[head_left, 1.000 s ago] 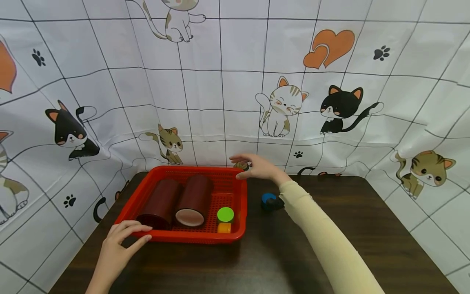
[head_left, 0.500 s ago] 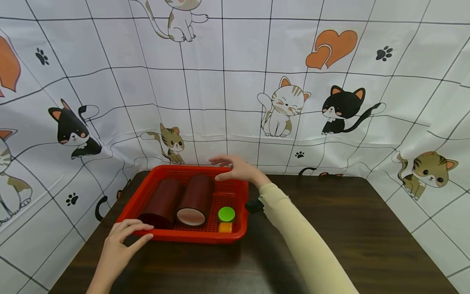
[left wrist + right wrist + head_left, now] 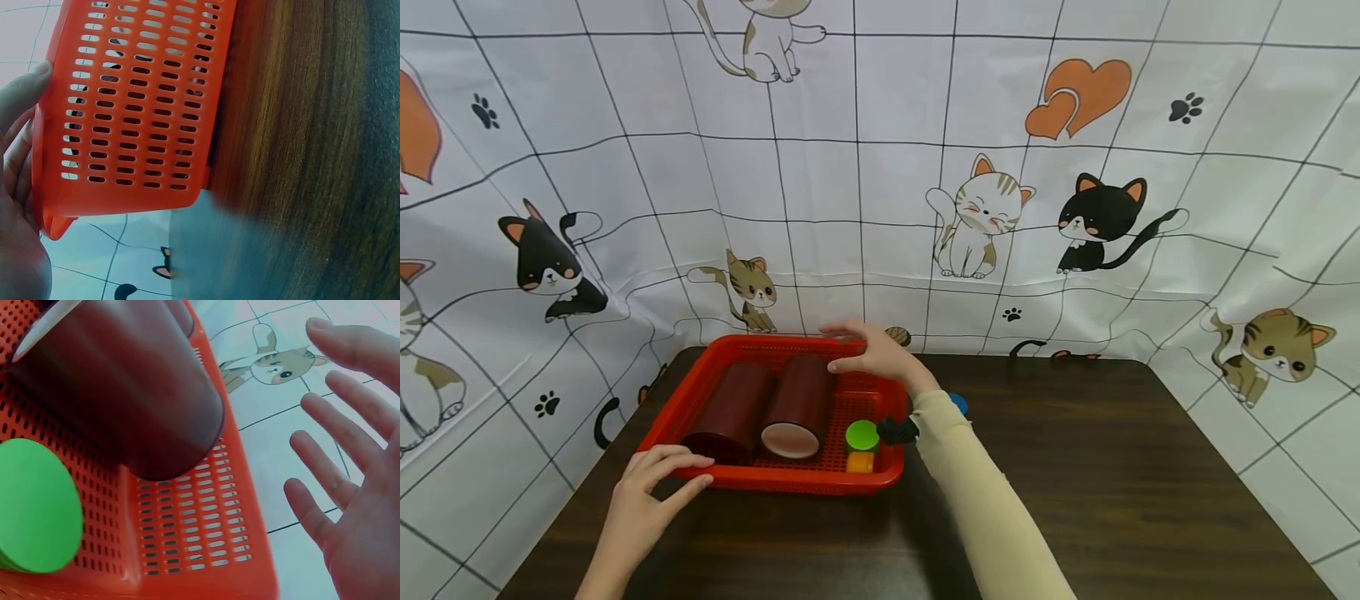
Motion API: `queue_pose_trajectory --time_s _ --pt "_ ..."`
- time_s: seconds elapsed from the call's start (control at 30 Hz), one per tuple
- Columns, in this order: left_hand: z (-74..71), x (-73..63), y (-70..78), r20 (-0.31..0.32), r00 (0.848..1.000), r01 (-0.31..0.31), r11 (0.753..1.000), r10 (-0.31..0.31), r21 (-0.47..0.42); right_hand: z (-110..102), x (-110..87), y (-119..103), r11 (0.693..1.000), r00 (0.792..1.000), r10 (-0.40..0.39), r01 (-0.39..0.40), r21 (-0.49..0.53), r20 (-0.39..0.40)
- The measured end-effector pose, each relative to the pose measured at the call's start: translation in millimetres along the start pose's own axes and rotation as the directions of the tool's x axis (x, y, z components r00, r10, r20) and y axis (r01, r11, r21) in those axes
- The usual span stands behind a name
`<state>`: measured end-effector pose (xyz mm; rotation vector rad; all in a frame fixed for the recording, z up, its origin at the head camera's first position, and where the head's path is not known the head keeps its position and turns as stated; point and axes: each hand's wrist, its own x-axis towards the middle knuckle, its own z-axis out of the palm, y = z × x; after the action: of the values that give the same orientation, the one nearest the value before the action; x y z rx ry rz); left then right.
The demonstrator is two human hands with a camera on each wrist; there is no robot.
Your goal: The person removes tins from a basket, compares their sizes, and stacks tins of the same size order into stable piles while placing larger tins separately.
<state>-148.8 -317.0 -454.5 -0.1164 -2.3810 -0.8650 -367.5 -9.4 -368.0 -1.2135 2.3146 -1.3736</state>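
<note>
In the head view a red perforated plastic basket stands on the dark wooden table. Two thick dark-brown cylinders lie side by side in it; the right-hand cylinder shows a pale pinkish end. Near the front right corner are a green round-topped piece and a small orange piece. My left hand pinches the front-left rim between thumb and fingers; the left wrist view shows the thumb on it. Fingers spread, my right hand hovers at the back rim, holding nothing.
A blue round thing shows partly behind the right sleeve. Dark wood tabletop extends right of the basket. A white sheet printed with cats and grid lines hangs behind and along both sides.
My right hand has moved left from the basket's back right corner along the back rim, slightly lower in the last half second. The left hand keeps its place on the front rim.
</note>
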Motion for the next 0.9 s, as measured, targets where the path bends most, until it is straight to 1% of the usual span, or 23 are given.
queue_pose_trajectory --time_s 0.23,0.43,0.53,0.6,0.73,0.9 --pt "-1.5 0.5 2.1 -0.003 1.0 -0.012 1.0 0.012 -0.009 12.8 -2.9 7.4 0.997 0.998 0.059 -0.058 -0.056 0.02" --pt "-1.3 0.2 2.3 -0.003 1.0 -0.01 1.0 0.01 -0.006 11.4 -3.7 7.5 0.989 0.989 0.116 -0.106 -0.099 0.096" --pt "-1.4 0.7 1.7 -0.004 1.0 -0.011 1.0 0.011 -0.004 6.9 -3.5 3.0 0.987 0.981 0.125 -0.108 -0.116 0.146" --pt "-1.6 1.0 1.5 -0.006 1.0 -0.013 1.0 0.013 -0.003 4.6 -3.0 -0.2 0.985 0.975 0.127 -0.101 -0.143 0.182" --pt "-1.7 1.1 1.4 0.001 1.0 -0.013 1.0 0.013 -0.004 1.8 -2.0 -5.7 0.97 0.956 0.166 -0.115 -0.213 0.242" --pt "-1.7 0.3 2.4 0.006 1.0 -0.006 1.0 0.006 -0.006 0.1 -0.2 -10.3 0.95 0.924 0.229 -0.144 -0.279 0.305"
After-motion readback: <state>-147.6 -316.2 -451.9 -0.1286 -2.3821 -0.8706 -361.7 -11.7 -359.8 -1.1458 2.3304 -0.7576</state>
